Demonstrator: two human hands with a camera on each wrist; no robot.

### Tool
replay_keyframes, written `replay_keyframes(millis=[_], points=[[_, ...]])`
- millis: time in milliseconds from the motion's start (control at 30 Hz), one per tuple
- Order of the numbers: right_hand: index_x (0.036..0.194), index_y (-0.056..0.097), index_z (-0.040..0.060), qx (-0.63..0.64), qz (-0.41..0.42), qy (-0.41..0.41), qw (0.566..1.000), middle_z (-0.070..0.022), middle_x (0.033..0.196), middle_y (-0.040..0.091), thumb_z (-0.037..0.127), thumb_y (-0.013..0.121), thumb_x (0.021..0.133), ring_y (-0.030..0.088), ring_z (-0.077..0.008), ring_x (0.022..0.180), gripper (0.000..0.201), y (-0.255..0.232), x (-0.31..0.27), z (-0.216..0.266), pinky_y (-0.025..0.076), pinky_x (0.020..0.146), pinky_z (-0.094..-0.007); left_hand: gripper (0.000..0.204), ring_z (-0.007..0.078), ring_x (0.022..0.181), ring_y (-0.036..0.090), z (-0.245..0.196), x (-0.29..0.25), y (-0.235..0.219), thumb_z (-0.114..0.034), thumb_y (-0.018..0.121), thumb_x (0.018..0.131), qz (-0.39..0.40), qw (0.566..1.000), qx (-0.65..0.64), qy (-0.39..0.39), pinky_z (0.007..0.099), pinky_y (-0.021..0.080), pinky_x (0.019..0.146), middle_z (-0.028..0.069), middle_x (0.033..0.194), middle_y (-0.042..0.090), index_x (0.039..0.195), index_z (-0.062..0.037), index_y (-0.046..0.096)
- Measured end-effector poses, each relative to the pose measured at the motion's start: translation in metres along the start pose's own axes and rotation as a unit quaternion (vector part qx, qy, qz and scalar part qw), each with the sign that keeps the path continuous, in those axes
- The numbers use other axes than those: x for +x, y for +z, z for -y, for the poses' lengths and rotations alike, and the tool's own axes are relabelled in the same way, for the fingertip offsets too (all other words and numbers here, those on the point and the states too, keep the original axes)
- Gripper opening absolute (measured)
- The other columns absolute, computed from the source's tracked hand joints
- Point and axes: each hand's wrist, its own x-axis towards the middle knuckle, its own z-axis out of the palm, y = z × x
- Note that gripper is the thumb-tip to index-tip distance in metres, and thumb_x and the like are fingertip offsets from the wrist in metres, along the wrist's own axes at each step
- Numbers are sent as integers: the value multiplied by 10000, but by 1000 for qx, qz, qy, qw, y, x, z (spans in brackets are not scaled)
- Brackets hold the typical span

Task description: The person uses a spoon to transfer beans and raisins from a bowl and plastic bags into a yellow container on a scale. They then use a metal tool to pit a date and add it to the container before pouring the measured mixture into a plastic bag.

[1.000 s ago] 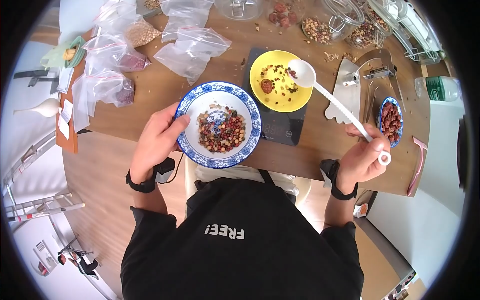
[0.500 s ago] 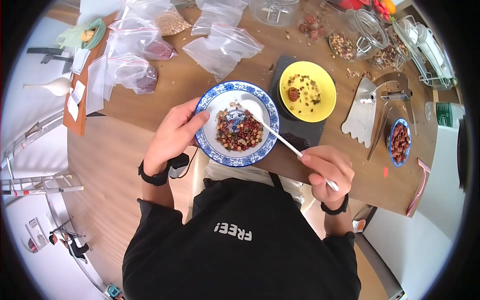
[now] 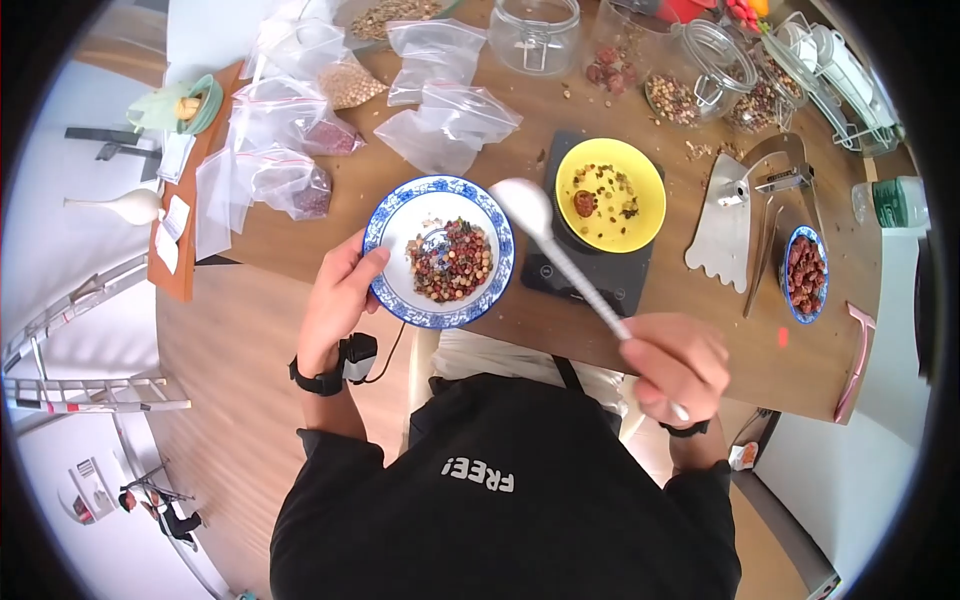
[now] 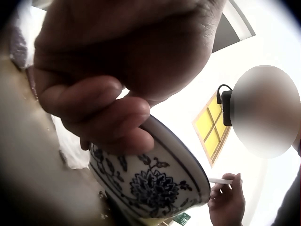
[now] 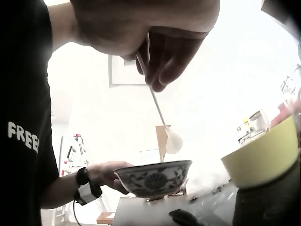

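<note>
My left hand (image 3: 340, 300) grips the rim of a blue-and-white patterned bowl (image 3: 440, 315), its thumb over the edge and fingers under the side. Inside lies a heap of mixed beans and grains (image 3: 452, 262). In the left wrist view the bowl (image 4: 155, 183) is raised and tilted. My right hand (image 3: 680, 365) pinches the handle of a long white spoon (image 3: 585, 285). The spoon's blurred head is just past the bowl's right rim; the right wrist view shows it above that rim. A yellow bowl (image 3: 640, 225) with a few beans and a dried red fruit stands on a black scale (image 3: 580, 285).
Plastic bags (image 3: 440, 125) lie at the back left, some holding beans. Glass jars (image 3: 535, 35) line the back. To the right are a metal plate (image 3: 715, 240), tongs (image 3: 765, 255), a small bowl of dried red fruit (image 3: 805, 275) and a pink peeler-like tool (image 3: 856, 360).
The spoon went from above the yellow bowl into the patterned bowl, then rose out past its right rim. The left hand kept its hold on the bowl.
</note>
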Motion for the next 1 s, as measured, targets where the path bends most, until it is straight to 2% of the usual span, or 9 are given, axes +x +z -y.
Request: replay_keyframes(millis=[67,133,300,433,500,567,633,867,1000], points=[[1032,719,29,-29,-24,-3,999,-110,911,692,197,789,814,700,-266,736,284,-11,-6,0,562,582,-327,274,39,502,454,6,-1,-6,-166,518,1021,-23,1000,-6,-1,195,355,454,-18,707,580,1212,1,620],[1038,719,38,-185,8,30,982,-112,922,695,204,768,839,700,-267,757,264,-17,-11,-4,554,588,-329,273,41,500,455,14,-2,-15,-168,518,1024,-46,999,-11,-1,194,352,452,-16,709,582,1213,2,617],[1045,720,39,-240,16,49,970,-112,926,696,203,729,884,694,-273,767,230,-26,-34,-25,521,576,-327,269,50,484,479,28,-1,-32,-182,513,1030,-95,995,-23,16,201,343,430,-6,685,596,1193,0,625],[1014,712,1,-181,-56,86,978,-131,916,703,127,682,926,680,-272,744,156,-31,-42,-27,521,609,-323,267,57,479,499,33,0,-40,-213,513,1030,-109,993,-21,26,196,349,427,8,666,615,1160,-12,631],[1018,694,-33,-95,-118,157,976,-151,896,703,128,643,968,679,-257,738,176,-27,-46,-31,530,654,-321,264,58,479,503,33,2,-40,-214,512,1029,-114,993,-17,20,196,351,429,10,663,617,1153,-14,631],[1088,677,-59,-30,-152,265,952,-131,891,713,123,604,1005,681,-185,790,213,-24,-45,-35,528,710,-294,251,60,483,514,38,3,-44,-215,506,1030,-117,993,-12,12,194,354,435,20,661,627,1139,-25,629],[1120,681,-54,64,-229,371,898,-95,905,719,154,589,1027,672,-143,807,246,-20,-49,-46,509,694,-254,246,59,490,520,39,5,-45,-215,505,1031,-110,994,-16,12,193,356,435,20,662,628,1141,-33,628],[1147,682,-42,133,-214,416,874,-73,904,722,212,583,1039,660,-106,793,294,-26,-39,-67,487,648,-231,255,55,497,522,36,5,-44,-221,501,1035,-95,995,-28,-8,189,358,440,18,670,631,1163,-41,629],[1205,660,-26,163,-187,493,834,-56,882,715,267,553,1052,649,-90,746,347,-22,-33,-74,475,595,-220,270,53,513,528,33,10,-40,-215,507,1034,-86,996,-34,-6,191,372,455,10,691,633,1200,-37,624]])
